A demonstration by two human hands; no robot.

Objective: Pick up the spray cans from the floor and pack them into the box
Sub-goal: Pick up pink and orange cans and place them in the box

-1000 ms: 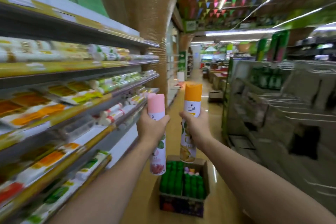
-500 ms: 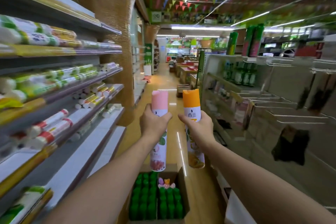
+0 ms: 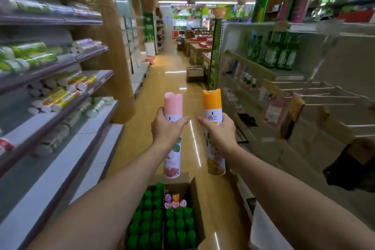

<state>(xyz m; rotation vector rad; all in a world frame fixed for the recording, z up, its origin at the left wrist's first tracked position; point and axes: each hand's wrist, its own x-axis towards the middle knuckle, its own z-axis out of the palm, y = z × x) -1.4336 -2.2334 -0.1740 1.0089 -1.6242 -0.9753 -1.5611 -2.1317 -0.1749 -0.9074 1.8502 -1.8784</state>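
My left hand [image 3: 166, 130] grips a pink-capped spray can [image 3: 172, 107] upright at chest height. Beside it my right hand [image 3: 219, 133] grips an orange-capped spray can [image 3: 212, 105], also upright. Both cans hang in the air above an open cardboard box [image 3: 195, 195] on the floor below my arms. The box holds several green-capped cans [image 3: 160, 223] in rows, plus a few pink, purple and orange caps [image 3: 175, 201] at its far end. The far right corner of the box shows bare cardboard.
A shelf unit [image 3: 60, 95] with rolled goods lines the left side of the aisle. Another shelf unit [image 3: 284, 75] with green bottles lines the right. A second cardboard box [image 3: 194, 73] sits farther down the yellow floor [image 3: 166, 91].
The view has tilted down and moved closer to the box, which now lies right under my arms. Both cans stay gripped and upright, lower in the frame.
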